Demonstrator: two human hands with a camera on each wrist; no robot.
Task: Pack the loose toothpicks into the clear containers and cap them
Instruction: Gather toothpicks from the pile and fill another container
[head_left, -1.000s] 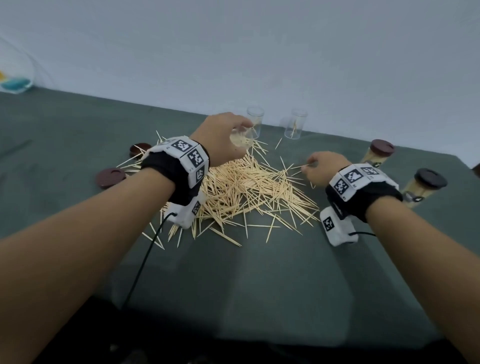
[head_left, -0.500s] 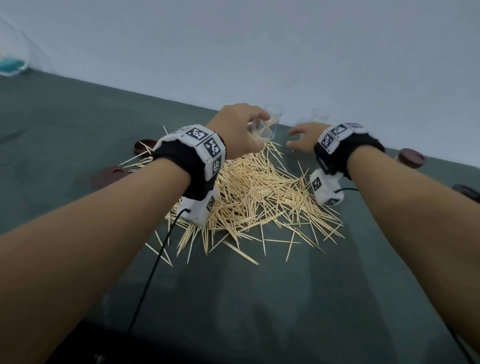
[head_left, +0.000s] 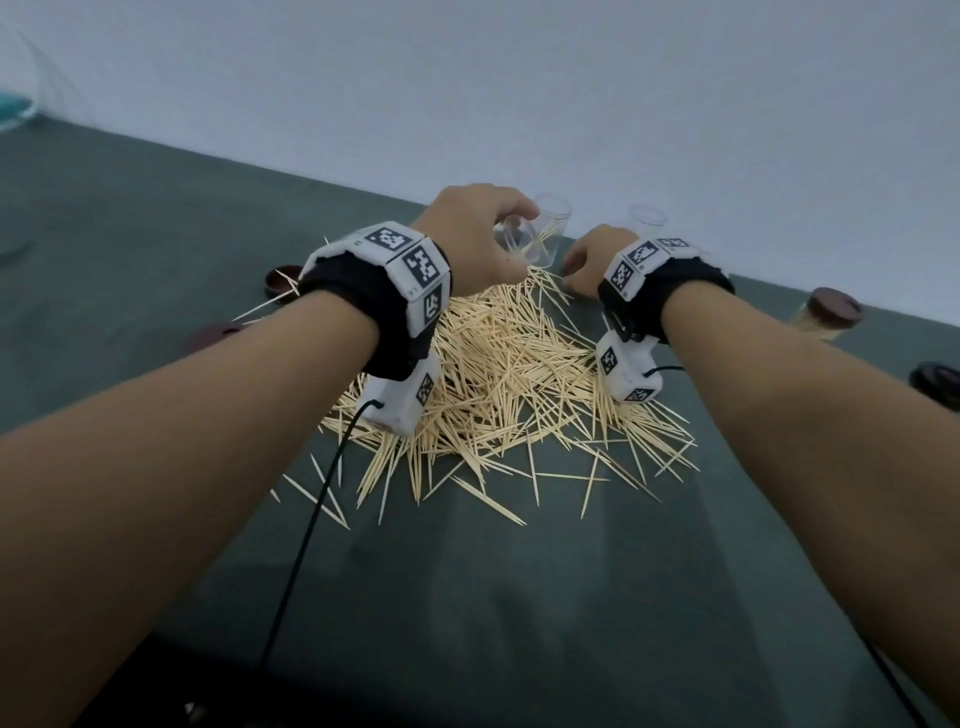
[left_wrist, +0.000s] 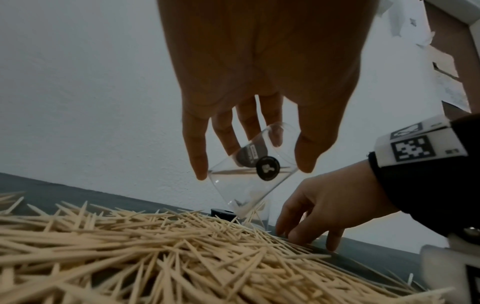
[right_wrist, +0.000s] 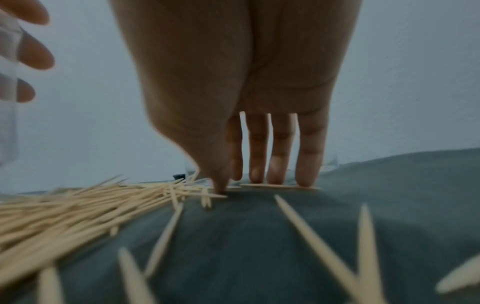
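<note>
Left hand (head_left: 470, 236) gripped a tilted clear container (left_wrist: 249, 166) above the toothpick pile (head_left: 498, 374) on the counter (head_left: 519, 597); right hand (head_left: 589, 262) pressed straight fingers (right_wrist: 306, 152) onto a toothpick (right_wrist: 275, 186) at the pile's far edge.

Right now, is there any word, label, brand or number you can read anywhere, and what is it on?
No text reads clearly anywhere.
Dark label and round dark sticker on the clear container held tilted by the left hand: print too blurred to read.
Square black-and-white coded markers on the wristbands: patterns, not words; tiny print beside them too small to read.
Capped containers at right: no legible label.
</note>
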